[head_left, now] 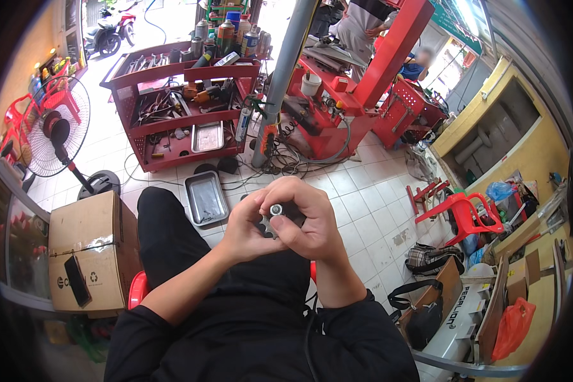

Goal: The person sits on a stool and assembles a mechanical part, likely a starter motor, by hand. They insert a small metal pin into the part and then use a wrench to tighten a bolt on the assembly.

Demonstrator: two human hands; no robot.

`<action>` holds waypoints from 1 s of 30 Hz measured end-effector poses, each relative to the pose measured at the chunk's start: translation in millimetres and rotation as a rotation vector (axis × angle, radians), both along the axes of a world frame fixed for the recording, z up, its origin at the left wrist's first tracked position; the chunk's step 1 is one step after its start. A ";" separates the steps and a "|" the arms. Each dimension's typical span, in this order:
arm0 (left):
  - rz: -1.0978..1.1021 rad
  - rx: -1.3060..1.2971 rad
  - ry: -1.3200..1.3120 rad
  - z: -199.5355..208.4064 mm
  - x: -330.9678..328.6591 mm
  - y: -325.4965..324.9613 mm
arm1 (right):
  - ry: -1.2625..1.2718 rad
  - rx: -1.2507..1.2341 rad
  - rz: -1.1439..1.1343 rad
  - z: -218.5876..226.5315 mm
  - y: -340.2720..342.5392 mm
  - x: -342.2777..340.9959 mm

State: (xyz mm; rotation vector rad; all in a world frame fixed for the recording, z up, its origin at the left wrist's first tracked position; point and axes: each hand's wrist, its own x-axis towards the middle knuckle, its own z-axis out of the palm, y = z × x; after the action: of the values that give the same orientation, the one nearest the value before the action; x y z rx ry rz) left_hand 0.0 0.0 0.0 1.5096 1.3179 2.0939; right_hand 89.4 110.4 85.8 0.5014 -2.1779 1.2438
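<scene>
Close together above my lap, my left hand (243,228) and my right hand (312,219) are both closed around a small metal part (275,209). Its round silver end faces up, with a dark centre. My right thumb presses just below that end, and the right fingers curl over the far side. From the left, my left hand cups the part. A bit of grey metal with a notched edge shows between the palms; the fingers hide the rest, so I cannot tell its exact kind.
A metal tray (206,198) lies on the tiles beyond my knees. Behind it stands a red tool cart (183,71) with tools and spray cans, beside a grey pole (280,83). A cardboard box (86,254) bearing a phone (77,281) is at left, a red chair (459,213) at right.
</scene>
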 end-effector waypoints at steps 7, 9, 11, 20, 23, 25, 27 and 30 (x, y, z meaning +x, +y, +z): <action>0.030 0.002 0.011 -1.9 -8.0 -1.6 | -0.047 -0.081 0.026 -4.6 -2.2 -8.3; 0.033 -0.015 0.007 -2.7 -12.8 -3.7 | -0.028 -0.110 0.030 -7.7 -3.6 -13.6; 0.036 -0.017 0.004 -4.6 -19.7 -3.8 | 0.023 -0.148 0.030 -11.7 -3.5 -21.7; 0.050 0.035 -0.029 -13.4 -55.5 10.5 | -0.037 -0.090 0.012 -11.2 9.6 -53.5; 0.018 0.050 -0.074 -9.4 -67.2 15.6 | -0.070 -0.140 0.008 -13.0 17.0 -66.5; 0.074 -0.024 -0.058 -5.7 -83.6 17.7 | -0.062 -0.154 0.000 -12.3 21.0 -81.9; 0.119 -0.105 -0.086 -5.2 -97.9 21.0 | -0.022 -0.166 -0.003 -14.0 24.8 -97.2; 0.092 -0.053 -0.034 -1.1 -118.2 28.3 | 0.055 -0.194 -0.010 -15.0 30.8 -119.8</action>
State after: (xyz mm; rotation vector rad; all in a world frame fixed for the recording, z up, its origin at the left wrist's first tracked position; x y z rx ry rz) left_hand -118.2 28.3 -1.1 1.4114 1.4442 2.1126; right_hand -30.5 141.2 70.8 0.4381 -1.9872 1.4012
